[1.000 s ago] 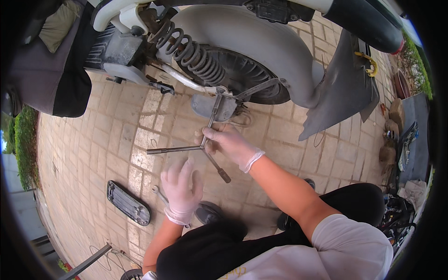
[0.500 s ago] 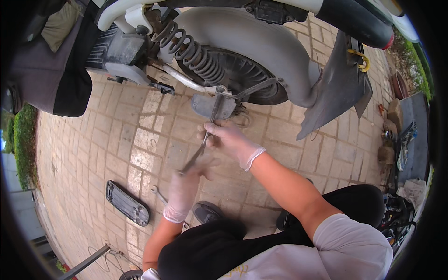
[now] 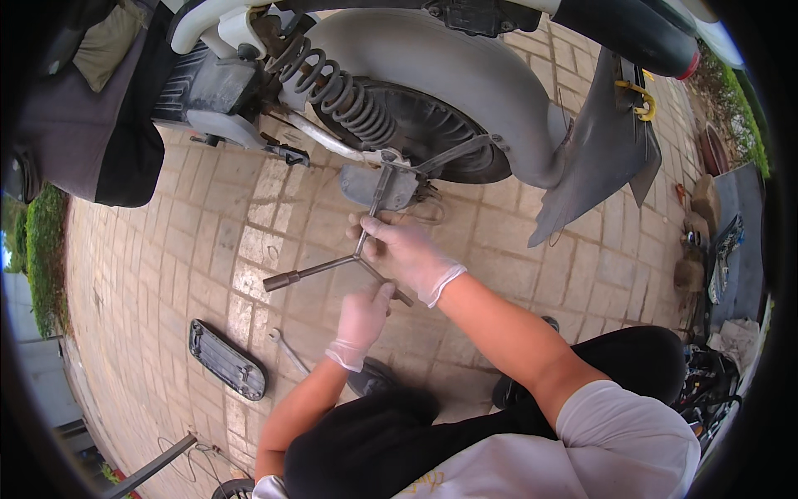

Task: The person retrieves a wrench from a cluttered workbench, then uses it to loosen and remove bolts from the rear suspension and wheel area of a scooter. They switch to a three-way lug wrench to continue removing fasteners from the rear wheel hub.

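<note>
A three-way Y-shaped socket wrench [image 3: 320, 268] reaches up to the axle area beside the scooter's rear wheel [image 3: 416, 125]. My right hand [image 3: 403, 249], in a clear glove, is closed around the wrench's upper shaft, just below the grey plate [image 3: 366, 188] by the wheel. Lower down, my gloved left hand [image 3: 363, 320] grips the wrench arm that points to the lower right; that arm's tip sticks out past my fingers. The third arm, ending in a socket, points left and is free. Whatever the wrench's far end sits on is hidden.
A coil-spring shock absorber [image 3: 345, 96] and grey mudguard [image 3: 449, 58] stand above the wheel, with a dark mud flap [image 3: 594, 158] at right. On the paving lie an open-end wrench [image 3: 287, 349] and a dark oblong cover [image 3: 226, 359]. Odds and ends line the right side.
The Y-shaped wrench has turned, so its arms now spread left and lower right. My left hand has moved right and up onto one arm; my right hand stays about where it was.
</note>
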Demonstrator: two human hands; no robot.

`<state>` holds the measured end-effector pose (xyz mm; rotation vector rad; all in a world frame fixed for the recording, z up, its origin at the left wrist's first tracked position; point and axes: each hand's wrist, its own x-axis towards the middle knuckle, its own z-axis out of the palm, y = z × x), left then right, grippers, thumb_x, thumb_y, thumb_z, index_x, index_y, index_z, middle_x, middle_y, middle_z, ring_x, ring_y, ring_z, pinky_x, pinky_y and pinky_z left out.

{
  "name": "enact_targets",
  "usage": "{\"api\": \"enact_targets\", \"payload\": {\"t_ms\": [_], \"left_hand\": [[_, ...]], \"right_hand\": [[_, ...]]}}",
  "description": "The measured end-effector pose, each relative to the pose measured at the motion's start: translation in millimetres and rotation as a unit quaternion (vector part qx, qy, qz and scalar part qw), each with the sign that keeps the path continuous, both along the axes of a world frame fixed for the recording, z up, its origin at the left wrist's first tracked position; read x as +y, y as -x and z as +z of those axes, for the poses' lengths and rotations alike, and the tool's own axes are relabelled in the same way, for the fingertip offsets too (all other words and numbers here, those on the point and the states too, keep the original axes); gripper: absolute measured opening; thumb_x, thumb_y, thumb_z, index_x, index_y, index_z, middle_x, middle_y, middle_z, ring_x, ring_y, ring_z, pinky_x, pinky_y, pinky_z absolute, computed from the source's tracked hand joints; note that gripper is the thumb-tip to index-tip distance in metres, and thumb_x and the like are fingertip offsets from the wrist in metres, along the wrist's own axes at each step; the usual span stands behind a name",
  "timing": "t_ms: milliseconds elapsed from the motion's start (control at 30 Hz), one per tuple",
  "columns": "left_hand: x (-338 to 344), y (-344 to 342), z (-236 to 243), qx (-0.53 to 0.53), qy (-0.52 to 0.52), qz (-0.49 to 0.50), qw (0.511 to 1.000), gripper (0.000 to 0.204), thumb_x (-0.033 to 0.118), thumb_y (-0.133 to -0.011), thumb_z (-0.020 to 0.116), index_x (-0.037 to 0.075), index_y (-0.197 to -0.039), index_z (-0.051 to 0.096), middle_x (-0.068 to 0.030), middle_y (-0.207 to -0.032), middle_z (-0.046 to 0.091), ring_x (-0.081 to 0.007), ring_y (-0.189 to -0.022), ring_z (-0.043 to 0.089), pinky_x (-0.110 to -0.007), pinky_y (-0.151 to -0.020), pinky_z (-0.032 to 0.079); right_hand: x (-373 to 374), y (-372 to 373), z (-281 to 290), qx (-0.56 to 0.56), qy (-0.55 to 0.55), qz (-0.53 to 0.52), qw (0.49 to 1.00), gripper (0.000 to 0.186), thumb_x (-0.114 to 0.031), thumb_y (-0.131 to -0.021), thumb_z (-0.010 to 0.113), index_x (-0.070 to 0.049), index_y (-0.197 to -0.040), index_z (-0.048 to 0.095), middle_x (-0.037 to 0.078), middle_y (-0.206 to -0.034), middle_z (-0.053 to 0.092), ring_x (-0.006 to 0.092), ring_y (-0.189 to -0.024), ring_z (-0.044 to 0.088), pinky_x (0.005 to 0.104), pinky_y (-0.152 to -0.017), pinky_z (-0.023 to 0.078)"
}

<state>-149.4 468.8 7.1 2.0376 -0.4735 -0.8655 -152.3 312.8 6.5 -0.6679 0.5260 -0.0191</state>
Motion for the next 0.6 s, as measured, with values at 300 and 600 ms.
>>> {"api": "enact_targets", "payload": {"t_ms": [300,600], "left_hand": [[26.7,-19.1,43.4,0.484,0.446,0.218,0.72,0.053,0.041,-0.093,0.047,-0.001,-0.124,0.056,-0.0161,-0.109,0.067,-0.0207,-0.071,0.053,-0.036,-0.076,0.044],[30.1,-15.9,-5.4,-0.122,-0.119,-0.057,0.984,0.045,0.0,-0.085,0.045,-0.003,-0.128,0.056,-0.0176,-0.113,0.065,-0.0221,-0.086,0.06,-0.035,-0.084,0.049]], "right_hand": [[-5.3,15.3,-11.8,-0.052,-0.052,0.073,0.995,0.03,-0.025,-0.096,0.06,0.001,-0.111,0.064,0.008,-0.092,0.069,0.0055,-0.055,0.047,0.0199,-0.05,0.037],[-2.4,9.7,2.2,-0.023,-0.018,0.044,0.999,0.029,-0.024,-0.098,0.058,0.001,-0.112,0.065,0.01,-0.097,0.07,0.0062,-0.058,0.053,0.0193,-0.049,0.036]]}}
